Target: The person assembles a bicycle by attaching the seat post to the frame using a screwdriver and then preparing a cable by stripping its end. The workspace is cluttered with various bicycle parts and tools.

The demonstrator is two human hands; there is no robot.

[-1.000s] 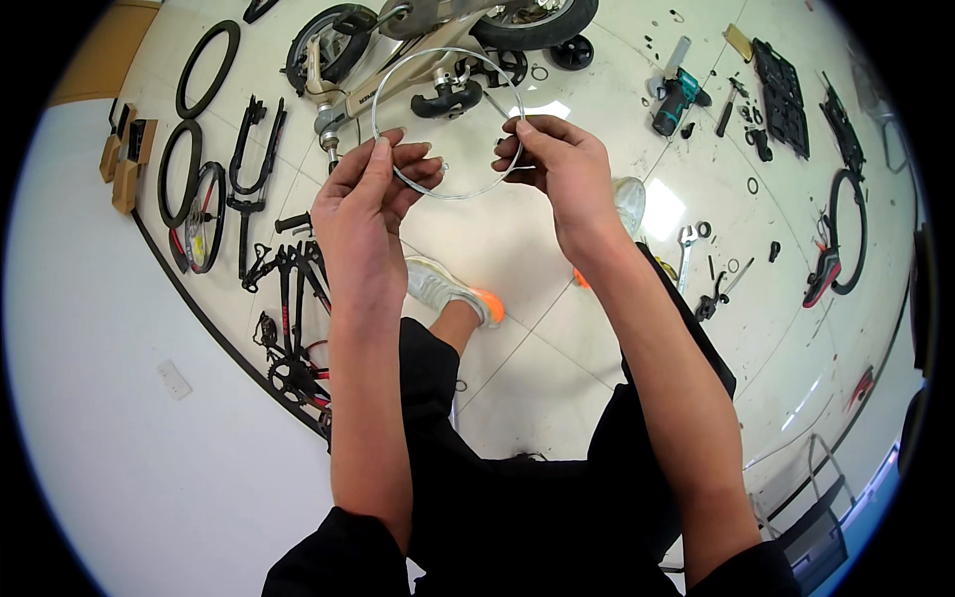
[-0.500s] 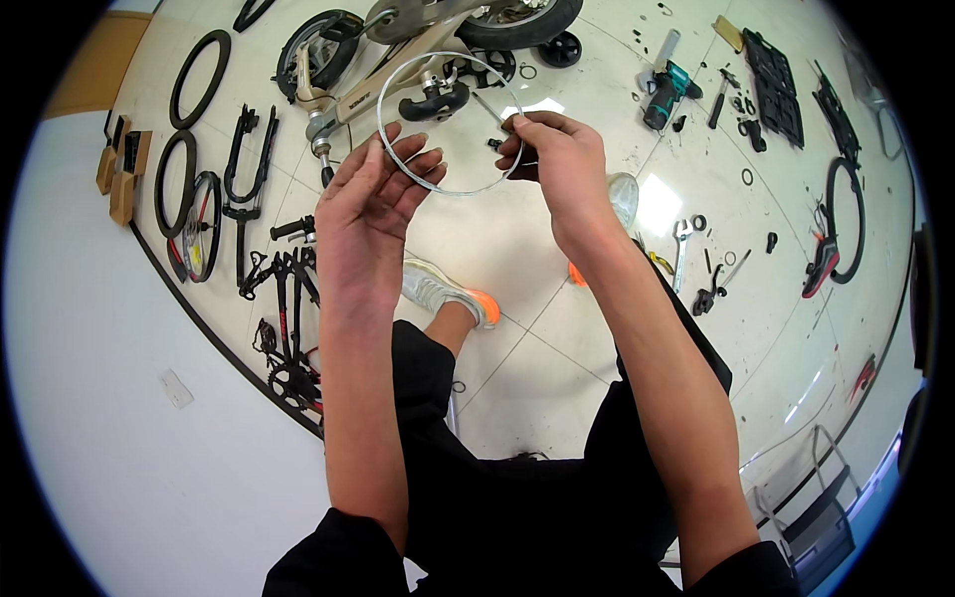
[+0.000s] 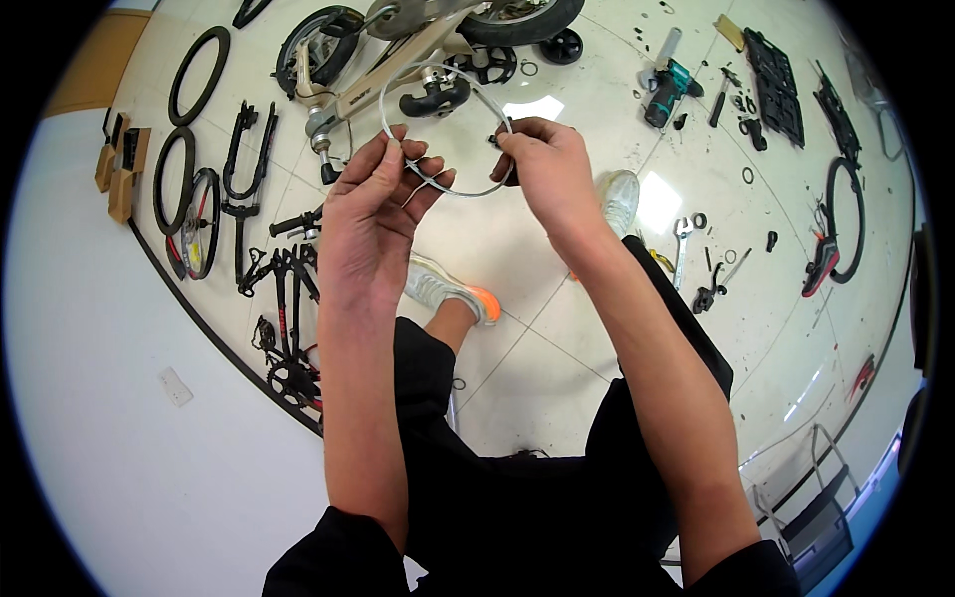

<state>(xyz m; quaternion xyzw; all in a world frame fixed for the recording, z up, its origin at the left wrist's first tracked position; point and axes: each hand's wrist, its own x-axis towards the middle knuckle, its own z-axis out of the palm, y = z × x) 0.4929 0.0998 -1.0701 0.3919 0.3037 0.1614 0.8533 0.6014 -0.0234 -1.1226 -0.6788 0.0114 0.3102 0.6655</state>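
A thin silvery cable [image 3: 467, 194], coiled into a loop, is held up in front of me between my two hands. My left hand [image 3: 383, 194] pinches the loop's left side between thumb and fingers, palm turned up, with a strand crossing its fingertips. Its other fingers are curled loosely. At the opposite side of the loop, my right hand [image 3: 549, 177] grips the cable with thumb and bent fingers. Part of the cable is hidden behind that hand's fingers. Beyond the loop, on the floor, lies a beige bike frame [image 3: 383, 88] with wheels attached.
Bike forks [image 3: 243, 199], tyres [image 3: 200, 77] and a black frame [image 3: 286, 328] lie left. Right are a teal cordless drill [image 3: 668, 97], a black tool case [image 3: 774, 88], a spanner [image 3: 680, 251] and small parts. My shoes [image 3: 445, 287] stand below my hands.
The loop has grown slightly narrower and tilted. My right hand has shifted a little left and down, and a strand now crosses the left fingertips.
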